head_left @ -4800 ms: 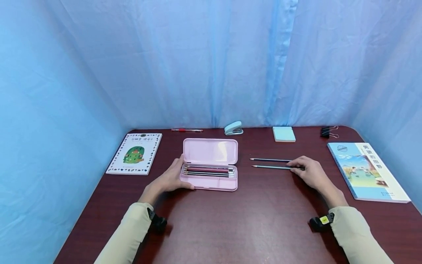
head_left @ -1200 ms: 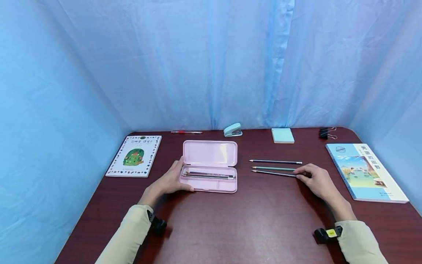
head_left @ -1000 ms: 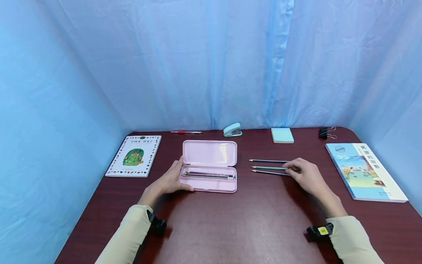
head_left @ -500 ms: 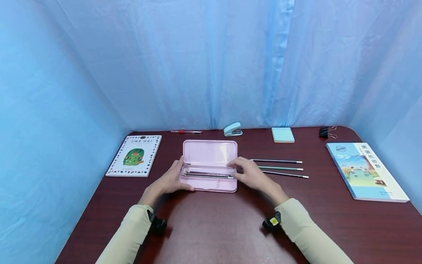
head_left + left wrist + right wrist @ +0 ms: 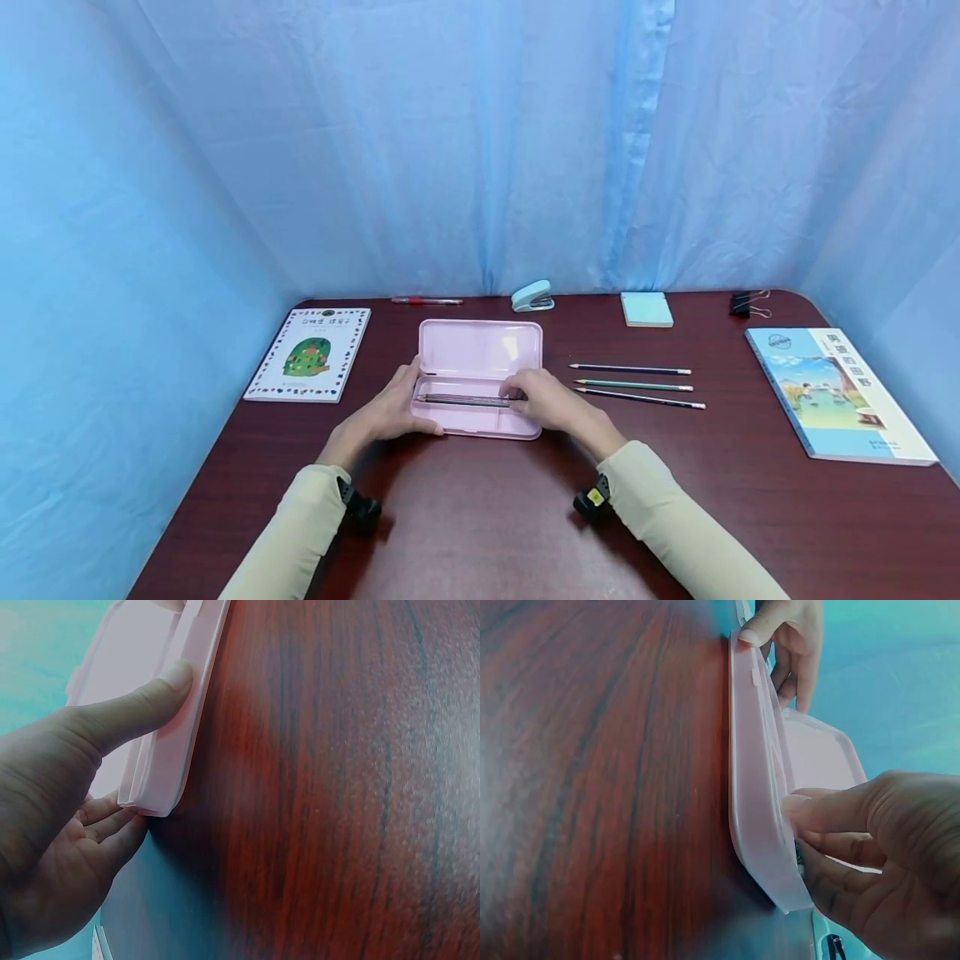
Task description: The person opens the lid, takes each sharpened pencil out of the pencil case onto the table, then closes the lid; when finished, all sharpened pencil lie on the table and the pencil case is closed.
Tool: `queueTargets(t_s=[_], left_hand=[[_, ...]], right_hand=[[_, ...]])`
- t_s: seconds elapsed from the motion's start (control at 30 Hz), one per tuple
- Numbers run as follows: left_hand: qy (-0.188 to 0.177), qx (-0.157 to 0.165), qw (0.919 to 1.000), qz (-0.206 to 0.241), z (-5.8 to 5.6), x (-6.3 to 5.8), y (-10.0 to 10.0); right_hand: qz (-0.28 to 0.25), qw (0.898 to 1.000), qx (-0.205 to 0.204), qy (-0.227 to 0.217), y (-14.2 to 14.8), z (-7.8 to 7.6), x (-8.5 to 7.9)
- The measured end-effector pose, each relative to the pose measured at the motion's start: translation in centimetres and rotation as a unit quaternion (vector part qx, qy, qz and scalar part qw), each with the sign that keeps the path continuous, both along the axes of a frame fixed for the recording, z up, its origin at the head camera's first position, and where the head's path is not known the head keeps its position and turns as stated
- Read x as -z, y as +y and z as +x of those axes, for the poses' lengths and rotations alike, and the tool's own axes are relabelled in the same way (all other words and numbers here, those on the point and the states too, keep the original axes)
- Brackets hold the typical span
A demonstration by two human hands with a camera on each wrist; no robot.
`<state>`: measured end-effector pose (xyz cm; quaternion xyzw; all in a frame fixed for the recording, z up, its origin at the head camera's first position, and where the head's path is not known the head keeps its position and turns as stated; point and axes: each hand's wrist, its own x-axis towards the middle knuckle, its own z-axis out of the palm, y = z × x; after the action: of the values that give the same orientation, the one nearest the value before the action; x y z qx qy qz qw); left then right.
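An opened pink pencil case lies on the table, lid laid back. At its left end my left hand grips it, thumb along the front wall and fingers behind, as the left wrist view also shows. My right hand reaches into the case's right end, thumb and fingers pinching a pencil by its end; a dark bit of it shows between the fingers in the right wrist view. Right of the case lie a dark pencil, a green pencil and another dark pencil, tips pointing left.
A white booklet lies at the left and a thick book at the right. Along the back edge are a red pen, a mint stapler, a sticky-note pad and a black binder clip.
Fewer pencils are in the case, and three instead of two lie to its right. My right hand has let go of the last one there and moved left into the case. The left hand stays put.
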<state>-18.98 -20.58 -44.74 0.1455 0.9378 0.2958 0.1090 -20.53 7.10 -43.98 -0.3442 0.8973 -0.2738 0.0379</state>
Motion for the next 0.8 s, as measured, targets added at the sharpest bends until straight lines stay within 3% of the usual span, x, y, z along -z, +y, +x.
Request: queueTargets(t_s=[0.37, 0.53, 0.8], left_hand=[[-0.002, -0.005, 1.0000, 0.000, -0.1, 0.2, 0.0], [-0.004, -0.004, 1.0000, 0.000, 0.0, 0.2, 0.0], [0.000, -0.001, 1.0000, -0.007, 0.0, 0.2, -0.1]], right_hand=[[-0.075, 0.997, 0.033, 0.017, 2.0, 0.3, 0.7], [-0.099, 0.993, 0.062, 0.019, 5.6, 0.6, -0.1], [-0.067, 0.989, 0.125, 0.030, 13.3, 2.0, -0.1]])
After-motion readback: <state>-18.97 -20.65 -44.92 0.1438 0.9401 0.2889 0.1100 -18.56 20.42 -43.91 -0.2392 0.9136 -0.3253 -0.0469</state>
